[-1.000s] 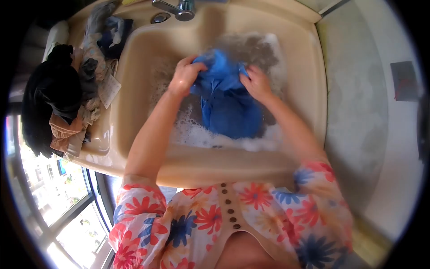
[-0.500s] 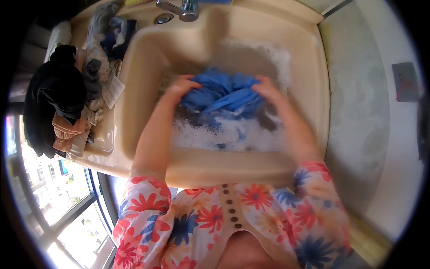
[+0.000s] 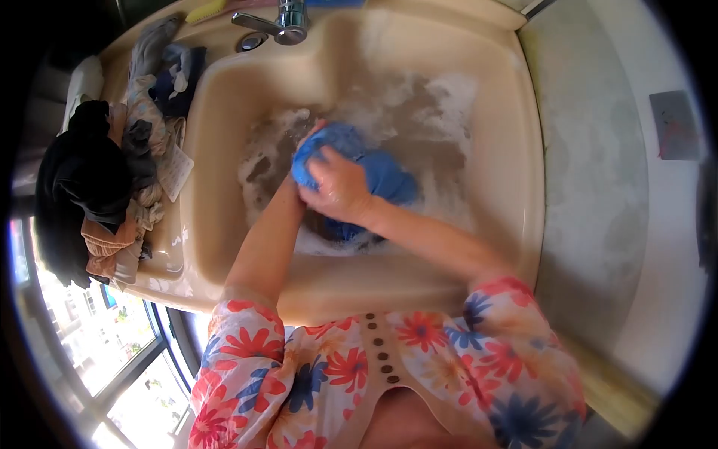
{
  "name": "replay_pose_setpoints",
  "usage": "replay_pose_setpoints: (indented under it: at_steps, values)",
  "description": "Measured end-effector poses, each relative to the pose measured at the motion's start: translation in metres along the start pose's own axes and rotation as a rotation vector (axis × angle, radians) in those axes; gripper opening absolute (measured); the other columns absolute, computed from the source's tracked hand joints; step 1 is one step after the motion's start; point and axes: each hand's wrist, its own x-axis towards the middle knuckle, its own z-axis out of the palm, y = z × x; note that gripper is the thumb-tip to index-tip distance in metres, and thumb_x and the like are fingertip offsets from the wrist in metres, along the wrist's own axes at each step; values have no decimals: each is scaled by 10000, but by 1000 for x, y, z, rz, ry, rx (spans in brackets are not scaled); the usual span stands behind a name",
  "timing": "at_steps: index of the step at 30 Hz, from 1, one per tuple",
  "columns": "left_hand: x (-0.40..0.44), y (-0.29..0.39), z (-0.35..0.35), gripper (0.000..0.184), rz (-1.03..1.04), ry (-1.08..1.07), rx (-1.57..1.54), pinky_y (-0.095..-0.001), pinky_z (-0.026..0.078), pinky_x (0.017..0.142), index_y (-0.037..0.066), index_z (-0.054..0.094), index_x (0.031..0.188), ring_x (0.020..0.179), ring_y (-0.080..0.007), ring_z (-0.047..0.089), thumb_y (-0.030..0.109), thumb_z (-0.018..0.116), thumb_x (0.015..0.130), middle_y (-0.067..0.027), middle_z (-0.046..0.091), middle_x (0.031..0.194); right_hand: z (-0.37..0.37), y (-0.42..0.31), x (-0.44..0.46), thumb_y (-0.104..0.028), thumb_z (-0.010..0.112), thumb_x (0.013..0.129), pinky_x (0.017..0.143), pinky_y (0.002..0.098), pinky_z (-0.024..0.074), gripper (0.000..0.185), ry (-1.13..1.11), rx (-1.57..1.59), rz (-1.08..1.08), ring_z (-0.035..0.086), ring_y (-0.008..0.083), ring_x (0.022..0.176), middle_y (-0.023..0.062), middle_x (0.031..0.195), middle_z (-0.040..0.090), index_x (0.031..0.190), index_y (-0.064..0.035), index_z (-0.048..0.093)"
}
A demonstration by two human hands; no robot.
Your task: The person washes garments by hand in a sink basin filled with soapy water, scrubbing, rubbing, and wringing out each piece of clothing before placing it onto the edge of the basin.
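A wet blue cloth [image 3: 389, 178] is bunched up above soapy water [image 3: 419, 112] in the beige sink [image 3: 512, 187]. My right hand [image 3: 340, 185] presses on its near left part, fingers curled over the fabric. Behind it, my left hand [image 3: 308, 136] grips the cloth's left end, mostly covered by the fabric and by my right hand. The lower part of the cloth hangs into the water to the right and below my hands.
A heap of clothes, with a black garment [image 3: 93, 168] on top, lies on the sink's left ledge. At the back stand a chrome faucet [image 3: 290, 22] and a yellow brush [image 3: 206, 10]. A wall [image 3: 598, 172] borders the right side.
My hands were apart at both sides of the spread cloth; now my right hand has come across to my left. The cloth is gathered into a bunch between them.
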Motion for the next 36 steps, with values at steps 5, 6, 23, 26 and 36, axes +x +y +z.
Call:
replay_pose_setpoints:
  at_steps: [5, 6, 23, 26, 36]
  values:
    - [-7, 13, 21, 434, 14, 165, 20, -321, 454, 800, 13, 586, 1030, 821, -188, 582, 342, 624, 747, -101, 615, 949, 10, 77, 33, -313, 611, 677, 700, 412, 473, 332, 142, -47, 254, 568, 360, 798, 173, 911, 563, 907, -77, 573]
    - [-17, 40, 49, 401, -183, 366, 145, -300, 464, 766, 2, 596, 1014, 777, -178, 585, 280, 639, 728, -94, 618, 933, -13, 86, 37, -336, 609, 692, 702, 403, 473, 352, 75, -158, 493, 571, 356, 792, 175, 882, 581, 926, -75, 578]
    - [20, -8, -28, 716, -111, -50, 1114, -399, 328, 989, 140, 481, 1235, 1192, -292, 394, 394, 709, 605, -163, 451, 1258, -33, 156, -16, -341, 685, 631, 773, 379, 472, 471, -341, -745, 557, 570, 313, 922, 172, 1045, 569, 1017, -89, 589]
    - [20, -4, -22, 700, -219, 21, 295, -400, 360, 951, 56, 499, 1196, 1109, -249, 465, 508, 648, 682, -122, 514, 1185, -33, 140, 2, -193, 631, 589, 642, 391, 484, 177, -247, -331, 706, 605, 329, 722, 154, 772, 623, 742, -105, 645]
    - [23, -15, -1, 444, 150, 152, 328, -329, 475, 759, -7, 593, 980, 820, -203, 588, 400, 537, 811, -97, 614, 909, -7, 68, 45, -381, 594, 698, 596, 438, 415, 318, -42, -256, 324, 571, 332, 700, 169, 749, 591, 713, -63, 599]
